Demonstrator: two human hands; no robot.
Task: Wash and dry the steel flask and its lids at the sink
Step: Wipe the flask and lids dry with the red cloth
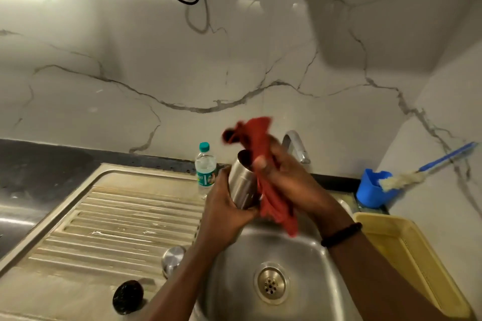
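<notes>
while left hand grips flask, right hand fingers clamp red cloth near water bottle.

At the centre of the frame, the left hand is gripping the tilted steel flask above the sink, while the right hand is pressing a red cloth against its open mouth. At lower left, a steel lid and a black lid are sitting on the drainboard.

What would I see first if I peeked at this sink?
A bright red cloth in the right hand, rubbing a shiny steel flask that the left hand holds above the round steel sink bowl. Next, the blue bottle brush in a blue holder at right.
</notes>
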